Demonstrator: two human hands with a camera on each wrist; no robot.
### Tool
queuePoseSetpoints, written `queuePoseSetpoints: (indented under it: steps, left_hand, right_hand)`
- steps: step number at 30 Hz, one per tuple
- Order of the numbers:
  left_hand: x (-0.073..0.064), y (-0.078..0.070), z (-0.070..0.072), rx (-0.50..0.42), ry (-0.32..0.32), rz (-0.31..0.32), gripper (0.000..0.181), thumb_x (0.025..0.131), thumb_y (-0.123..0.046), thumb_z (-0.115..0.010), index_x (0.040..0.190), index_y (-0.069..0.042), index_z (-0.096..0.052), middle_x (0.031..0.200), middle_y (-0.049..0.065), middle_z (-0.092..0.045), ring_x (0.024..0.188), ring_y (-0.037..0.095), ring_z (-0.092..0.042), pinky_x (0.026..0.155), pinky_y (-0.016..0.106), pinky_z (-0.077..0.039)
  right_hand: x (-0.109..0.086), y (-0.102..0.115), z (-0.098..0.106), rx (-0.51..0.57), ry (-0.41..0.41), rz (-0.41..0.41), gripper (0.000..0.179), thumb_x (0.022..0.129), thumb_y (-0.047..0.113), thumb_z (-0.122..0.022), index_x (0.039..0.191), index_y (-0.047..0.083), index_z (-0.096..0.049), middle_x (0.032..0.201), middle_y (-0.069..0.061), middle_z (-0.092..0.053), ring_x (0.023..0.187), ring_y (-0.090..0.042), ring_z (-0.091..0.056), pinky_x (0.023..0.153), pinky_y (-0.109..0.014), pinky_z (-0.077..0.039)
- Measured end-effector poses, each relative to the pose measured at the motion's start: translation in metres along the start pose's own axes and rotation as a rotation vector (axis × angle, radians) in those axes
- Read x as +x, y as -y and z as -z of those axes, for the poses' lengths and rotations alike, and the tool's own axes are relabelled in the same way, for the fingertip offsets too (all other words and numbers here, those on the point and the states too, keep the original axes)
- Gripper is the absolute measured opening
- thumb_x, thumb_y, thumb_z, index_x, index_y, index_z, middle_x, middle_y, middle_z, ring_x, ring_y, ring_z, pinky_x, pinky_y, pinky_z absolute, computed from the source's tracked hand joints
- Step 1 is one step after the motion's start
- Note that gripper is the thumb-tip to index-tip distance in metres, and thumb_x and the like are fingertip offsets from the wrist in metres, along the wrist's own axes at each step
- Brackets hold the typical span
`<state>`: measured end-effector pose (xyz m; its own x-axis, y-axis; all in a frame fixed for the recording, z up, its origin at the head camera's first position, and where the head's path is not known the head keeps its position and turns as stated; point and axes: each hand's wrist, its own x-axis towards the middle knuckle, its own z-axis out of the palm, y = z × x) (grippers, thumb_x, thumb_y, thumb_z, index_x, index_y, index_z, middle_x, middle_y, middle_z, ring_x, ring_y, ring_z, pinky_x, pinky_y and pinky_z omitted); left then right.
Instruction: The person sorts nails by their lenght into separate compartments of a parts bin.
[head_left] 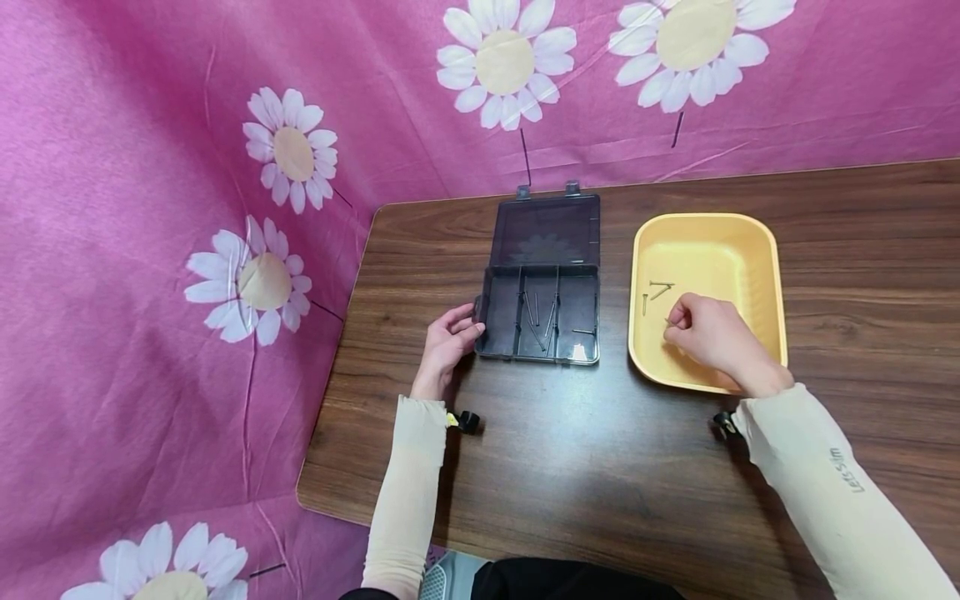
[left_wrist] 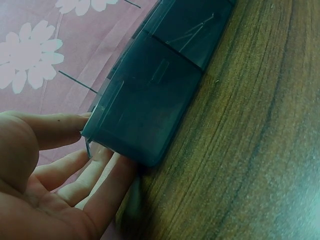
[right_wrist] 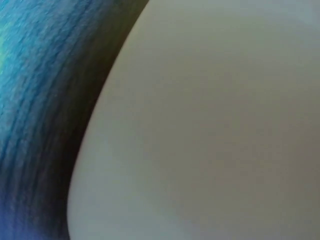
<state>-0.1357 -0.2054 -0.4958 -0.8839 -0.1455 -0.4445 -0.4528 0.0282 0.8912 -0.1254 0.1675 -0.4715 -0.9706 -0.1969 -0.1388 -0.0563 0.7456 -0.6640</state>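
At the left end of a dark see-through compartment box point(head_left: 538, 317), my left hand point(head_left: 447, 343) holds the end wall, thumb near the rim and fingers against the side. The box's lid point(head_left: 546, 232) lies open toward the back. Several thin nails point(head_left: 536, 308) lie in its middle compartment and one short nail point(head_left: 583, 332) in the right one. My right hand point(head_left: 708, 335) is inside a yellow tray point(head_left: 750, 250), thumb and fingers pinching a small nail point(head_left: 668, 322), mostly hidden. Three headed nails point(head_left: 660, 292) lie on the tray floor beside it.
Both containers stand on a dark wood-grain table point(head_left: 570, 467), the tray to the right of the box. A pink cloth point(head_left: 390, 100) with white flowers hangs behind and to the left. A pale blurred surface fills most of the right wrist view.
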Motion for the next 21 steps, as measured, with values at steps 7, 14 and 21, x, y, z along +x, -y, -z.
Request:
queuePoseSetpoints:
  steps: [7, 14, 21]
  left_hand:
    - [0.000, -0.001, 0.000, 0.010, -0.003, 0.002, 0.041, 0.077, -0.004, -0.067, 0.116, -0.015, -0.058, 0.102, 0.010, -0.065, 0.072, 0.007, -0.060, 0.062, 0.024, -0.049]
    - [-0.001, -0.002, 0.000, 0.027, 0.001, 0.005, 0.041, 0.076, -0.006, -0.068, 0.115, -0.016, -0.058, 0.103, 0.009, -0.065, 0.074, 0.008, -0.060, 0.063, 0.024, -0.048]
    - [0.000, 0.000, 0.001, 0.032, -0.002, 0.001, 0.041, 0.076, -0.006, -0.068, 0.115, -0.017, -0.058, 0.103, 0.009, -0.065, 0.074, 0.008, -0.061, 0.062, 0.024, -0.048]
  right_hand:
    - [-0.002, 0.004, 0.004, 0.006, -0.053, 0.048, 0.009, 0.075, 0.014, -0.061, 0.079, 0.007, -0.056, 0.070, -0.004, -0.057, 0.064, -0.017, -0.048, 0.060, -0.025, -0.034]
    - [-0.003, 0.008, 0.009, 0.050, -0.107, 0.042, 0.011, 0.075, 0.015, -0.062, 0.081, 0.008, -0.058, 0.072, -0.005, -0.059, 0.060, -0.003, -0.046, 0.059, -0.018, -0.034]
    - [-0.001, 0.013, 0.013, 0.101, -0.141, 0.019, 0.011, 0.076, 0.016, -0.063, 0.083, 0.008, -0.059, 0.074, -0.006, -0.059, 0.061, -0.004, -0.046, 0.058, -0.015, -0.034]
